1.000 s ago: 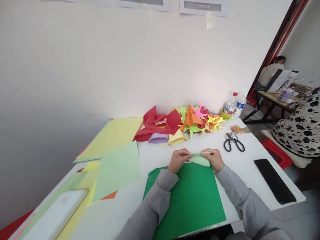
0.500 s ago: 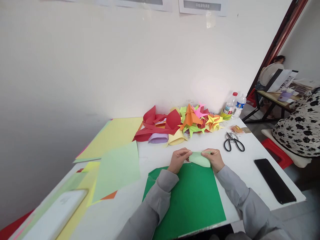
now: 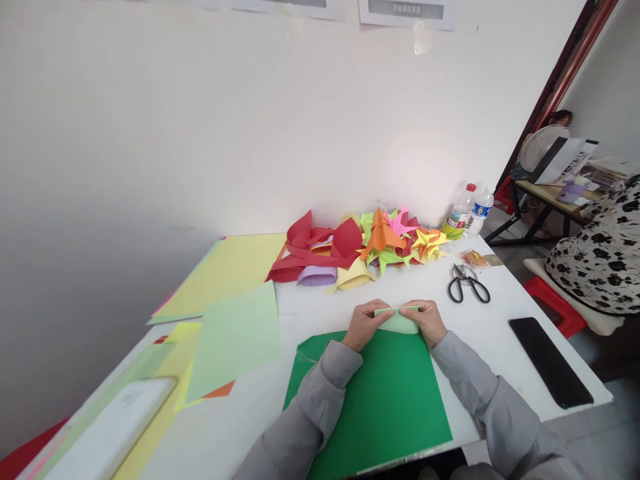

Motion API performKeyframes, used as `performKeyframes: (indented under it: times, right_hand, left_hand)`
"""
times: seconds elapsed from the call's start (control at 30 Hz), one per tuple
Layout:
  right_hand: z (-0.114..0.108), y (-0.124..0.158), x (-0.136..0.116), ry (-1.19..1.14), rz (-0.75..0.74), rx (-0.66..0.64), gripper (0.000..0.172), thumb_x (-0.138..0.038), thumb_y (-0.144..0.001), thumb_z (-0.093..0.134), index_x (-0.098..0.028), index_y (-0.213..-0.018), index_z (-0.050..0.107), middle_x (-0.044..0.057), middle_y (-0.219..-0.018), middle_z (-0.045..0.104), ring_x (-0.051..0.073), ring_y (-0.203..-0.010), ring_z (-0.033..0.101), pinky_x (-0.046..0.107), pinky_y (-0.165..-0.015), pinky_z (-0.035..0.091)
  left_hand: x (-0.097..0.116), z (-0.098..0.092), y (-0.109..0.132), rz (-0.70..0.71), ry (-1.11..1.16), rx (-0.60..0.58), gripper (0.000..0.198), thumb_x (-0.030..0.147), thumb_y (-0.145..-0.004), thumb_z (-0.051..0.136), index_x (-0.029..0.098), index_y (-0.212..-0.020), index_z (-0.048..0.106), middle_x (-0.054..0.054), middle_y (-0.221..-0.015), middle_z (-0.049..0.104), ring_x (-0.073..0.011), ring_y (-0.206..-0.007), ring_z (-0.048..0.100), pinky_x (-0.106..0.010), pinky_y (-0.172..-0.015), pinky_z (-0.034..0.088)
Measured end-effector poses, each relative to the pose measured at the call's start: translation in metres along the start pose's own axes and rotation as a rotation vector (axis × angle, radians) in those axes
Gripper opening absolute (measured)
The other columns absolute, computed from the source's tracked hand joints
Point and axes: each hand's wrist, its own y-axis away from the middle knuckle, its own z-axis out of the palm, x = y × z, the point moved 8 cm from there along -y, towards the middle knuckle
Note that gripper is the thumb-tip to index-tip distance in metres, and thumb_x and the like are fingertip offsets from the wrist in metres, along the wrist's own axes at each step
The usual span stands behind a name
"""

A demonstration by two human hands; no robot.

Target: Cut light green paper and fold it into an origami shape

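A small piece of pale green paper [image 3: 399,324] is held by its far edge, where a narrow strip is folded over. My left hand [image 3: 364,324] pinches it at the left, thumb on top. At the right end my right hand [image 3: 426,321] grips the same edge between thumb and fingers. The thumbs are close together along the fold. Below the hands lies a large green sheet [image 3: 385,400] on the white table, partly covered by my left sleeve.
Folded paper stars and planes [image 3: 383,237] and red paper loops [image 3: 320,250] line the wall. Scissors [image 3: 467,287], a black phone-like slab [image 3: 550,363] and two bottles [image 3: 457,217] are at the right. Pale green sheets [image 3: 240,340] lie left. A person in a patterned garment [image 3: 595,253] sits nearby.
My left hand has slid right along the paper's edge, its thumb now nearer the right thumb. The paper has shifted slightly left and lies lower at its far edge.
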Motion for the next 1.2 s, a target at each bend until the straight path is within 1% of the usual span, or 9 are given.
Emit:
performKeyframes:
  times: [0.1, 0.23, 0.4, 0.7, 0.8, 0.93, 1.07, 1.2]
  right_hand:
    - [0.0025, 0.0004, -0.0001, 0.008, -0.006, -0.021, 0.017, -0.033, -0.056, 0.081, -0.019, -0.063, 0.074, 0.003, -0.062, 0.070, 0.016, -0.057, 0.059, 0.029, -0.056, 0.046]
    - [0.0054, 0.0012, -0.0007, 0.008, 0.002, -0.041, 0.018, -0.034, -0.056, 0.081, -0.019, -0.064, 0.074, 0.003, -0.063, 0.070, 0.017, -0.057, 0.059, 0.029, -0.056, 0.046]
    - [0.0051, 0.0015, -0.0001, 0.012, 0.014, -0.033, 0.016, -0.032, -0.055, 0.081, -0.019, -0.062, 0.073, 0.002, -0.061, 0.069, 0.015, -0.056, 0.058, 0.027, -0.055, 0.044]
    - [0.0066, 0.0007, 0.0042, -0.010, 0.031, -0.058, 0.018, -0.034, -0.056, 0.081, -0.019, -0.063, 0.073, 0.002, -0.062, 0.069, 0.016, -0.057, 0.058, 0.028, -0.056, 0.045]
    - [0.0047, -0.0006, 0.0040, 0.039, -0.002, -0.040, 0.019, -0.035, -0.058, 0.080, -0.019, -0.066, 0.074, 0.002, -0.064, 0.070, 0.015, -0.057, 0.057, 0.027, -0.056, 0.044]
    - [0.0011, -0.0013, 0.0013, 0.106, -0.047, -0.004, 0.020, -0.038, -0.060, 0.078, -0.019, -0.065, 0.073, 0.002, -0.062, 0.068, 0.013, -0.053, 0.052, 0.025, -0.051, 0.041]
    - [0.0026, -0.0004, -0.0021, 0.083, -0.049, -0.016, 0.020, -0.038, -0.058, 0.079, -0.019, -0.060, 0.072, 0.002, -0.060, 0.068, 0.014, -0.056, 0.055, 0.026, -0.053, 0.042]
    - [0.0024, -0.0002, -0.0014, 0.058, -0.031, -0.006, 0.020, -0.038, -0.058, 0.080, -0.019, -0.061, 0.072, 0.001, -0.060, 0.068, 0.014, -0.056, 0.056, 0.027, -0.056, 0.043]
  left_hand:
    - [0.0000, 0.0017, 0.0021, 0.000, 0.013, 0.006, 0.016, 0.033, -0.069, 0.073, 0.016, -0.069, 0.073, -0.005, -0.069, 0.066, -0.0176, -0.067, 0.059, -0.031, -0.065, 0.047]
    - [0.0011, 0.0022, 0.0039, -0.013, 0.017, 0.015, 0.018, 0.033, -0.071, 0.072, 0.016, -0.066, 0.072, -0.004, -0.067, 0.064, -0.0167, -0.066, 0.057, -0.031, -0.066, 0.046]
    - [0.0042, 0.0031, 0.0044, -0.003, -0.009, 0.006, 0.017, 0.032, -0.072, 0.071, 0.016, -0.065, 0.071, -0.004, -0.067, 0.062, -0.0160, -0.066, 0.056, -0.031, -0.066, 0.045]
    - [0.0022, 0.0044, 0.0050, -0.006, -0.027, 0.019, 0.016, 0.032, -0.071, 0.072, 0.016, -0.070, 0.073, -0.005, -0.070, 0.066, -0.0174, -0.068, 0.060, -0.032, -0.067, 0.048]
    - [0.0020, 0.0031, 0.0050, 0.006, -0.032, 0.028, 0.015, 0.031, -0.071, 0.071, 0.016, -0.068, 0.072, -0.005, -0.069, 0.065, -0.0168, -0.067, 0.059, -0.031, -0.066, 0.048]
    - [0.0007, 0.0017, 0.0054, -0.002, -0.038, 0.036, 0.016, 0.032, -0.071, 0.072, 0.016, -0.068, 0.072, -0.005, -0.069, 0.065, -0.0171, -0.068, 0.059, -0.031, -0.066, 0.048]
    - [0.0007, 0.0026, 0.0057, -0.009, -0.035, 0.028, 0.017, 0.032, -0.070, 0.072, 0.016, -0.066, 0.072, -0.004, -0.067, 0.064, -0.0170, -0.067, 0.059, -0.031, -0.066, 0.048]
    - [0.0003, 0.0019, 0.0053, -0.029, -0.024, 0.037, 0.016, 0.032, -0.070, 0.072, 0.016, -0.066, 0.071, -0.004, -0.067, 0.064, -0.0167, -0.067, 0.058, -0.031, -0.066, 0.047]
